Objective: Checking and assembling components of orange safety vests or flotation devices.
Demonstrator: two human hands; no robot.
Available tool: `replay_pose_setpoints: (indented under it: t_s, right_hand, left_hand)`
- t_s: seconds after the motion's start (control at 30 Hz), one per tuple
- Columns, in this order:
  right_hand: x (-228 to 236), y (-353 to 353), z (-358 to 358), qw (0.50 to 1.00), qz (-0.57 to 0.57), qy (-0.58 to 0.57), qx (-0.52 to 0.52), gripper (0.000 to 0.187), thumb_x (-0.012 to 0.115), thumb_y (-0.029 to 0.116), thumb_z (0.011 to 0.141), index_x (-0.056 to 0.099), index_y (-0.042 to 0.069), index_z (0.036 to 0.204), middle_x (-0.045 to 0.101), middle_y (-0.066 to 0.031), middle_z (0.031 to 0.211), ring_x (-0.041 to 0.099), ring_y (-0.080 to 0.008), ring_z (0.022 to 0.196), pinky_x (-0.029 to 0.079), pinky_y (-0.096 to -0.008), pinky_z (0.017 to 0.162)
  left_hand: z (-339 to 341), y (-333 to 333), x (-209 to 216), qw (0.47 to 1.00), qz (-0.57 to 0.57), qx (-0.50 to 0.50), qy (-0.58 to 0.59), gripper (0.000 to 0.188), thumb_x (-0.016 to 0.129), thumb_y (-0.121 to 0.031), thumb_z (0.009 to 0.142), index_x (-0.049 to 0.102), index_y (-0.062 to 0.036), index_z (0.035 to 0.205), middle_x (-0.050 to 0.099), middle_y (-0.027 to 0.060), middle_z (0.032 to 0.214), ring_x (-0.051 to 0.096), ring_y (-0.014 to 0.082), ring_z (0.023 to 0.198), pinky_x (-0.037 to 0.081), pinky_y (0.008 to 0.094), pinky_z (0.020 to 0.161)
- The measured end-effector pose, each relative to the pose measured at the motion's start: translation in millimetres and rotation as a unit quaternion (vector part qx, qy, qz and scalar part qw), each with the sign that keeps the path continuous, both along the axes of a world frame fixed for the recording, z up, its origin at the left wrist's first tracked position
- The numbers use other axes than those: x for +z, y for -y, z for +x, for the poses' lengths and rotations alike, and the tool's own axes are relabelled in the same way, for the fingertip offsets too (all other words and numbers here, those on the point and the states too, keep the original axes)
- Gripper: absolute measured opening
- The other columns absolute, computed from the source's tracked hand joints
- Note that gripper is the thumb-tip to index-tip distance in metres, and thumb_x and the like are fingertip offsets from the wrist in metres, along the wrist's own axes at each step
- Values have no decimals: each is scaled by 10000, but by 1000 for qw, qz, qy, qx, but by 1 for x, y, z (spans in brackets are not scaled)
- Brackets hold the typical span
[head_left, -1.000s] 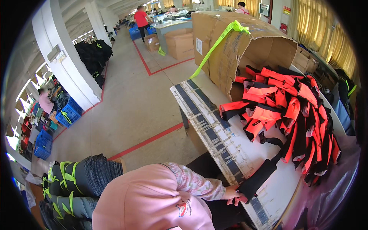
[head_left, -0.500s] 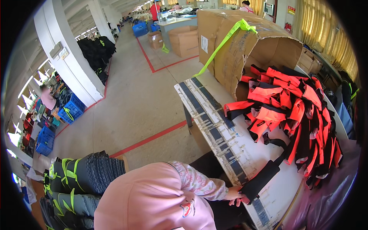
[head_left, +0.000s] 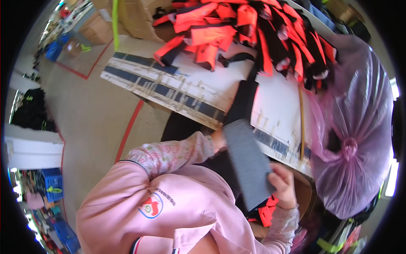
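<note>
My right hand (head_left: 282,184) is closed on the right edge of a flat grey fabric panel (head_left: 249,165), thumb on its face. The panel hangs tilted in front of my chest, past the table's near edge. At the panel's upper left edge, my left hand (head_left: 218,140) is closed on it, the fingers partly hidden behind it. A black fabric strip (head_left: 243,99) lies over the table edge and meets the panel's top; whether the two are joined I cannot tell. Beyond it a heap of red-orange and black fabric pieces (head_left: 215,36) covers the far part of the table.
The white table (head_left: 275,103) has a worn edge with dark blue tape. A tied purple plastic bag (head_left: 359,161) bulges at the right. More red-orange pieces (head_left: 267,211) sit low beneath my right hand. A cardboard box (head_left: 133,19) stands at the far left of the heap.
My view has swung down and right. The grey panel now shows in my hands, my right hand has come into view on it, and the black piece lies farther onto the table.
</note>
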State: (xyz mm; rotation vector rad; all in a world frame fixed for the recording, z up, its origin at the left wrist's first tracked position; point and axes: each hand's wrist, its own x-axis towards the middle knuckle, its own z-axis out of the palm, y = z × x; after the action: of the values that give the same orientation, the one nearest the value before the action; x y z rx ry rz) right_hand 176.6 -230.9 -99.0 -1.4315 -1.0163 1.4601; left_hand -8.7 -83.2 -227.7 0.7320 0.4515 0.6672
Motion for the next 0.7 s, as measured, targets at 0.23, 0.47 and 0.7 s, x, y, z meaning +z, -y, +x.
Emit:
replay_pose_setpoints:
  t_s: [0.23, 0.47, 0.7]
  right_hand:
    - [-33, 39, -35, 960, -148, -213, -102, 260, 490, 144, 884, 548, -34, 1064, 595, -21, 737, 506, -46, 511, 367, -177, 423]
    - [-45, 32, -68, 928, -140, -254, -234, 253, 476, 124, 895, 505, -22, 1100, 560, -31, 685, 431, -56, 400, 297, -185, 312]
    - [-78, -29, -72, 936, -50, -84, -337, 287, 552, 116, 857, 449, 45, 1115, 571, -52, 744, 502, -97, 492, 360, -221, 356]
  left_hand:
    - [2, 3, -10, 977, -109, -52, -174, 258, 505, -241, 896, 595, -57, 1052, 647, 67, 885, 610, 158, 805, 491, 273, 684]
    - [8, 9, -16, 981, -34, 34, -187, 202, 493, -167, 890, 605, -31, 989, 630, 58, 816, 591, 125, 719, 465, 257, 622]
    - [-4, 27, -29, 980, 51, -165, -98, 301, 427, -192, 917, 503, -34, 1162, 609, 83, 994, 614, 151, 817, 518, 244, 578]
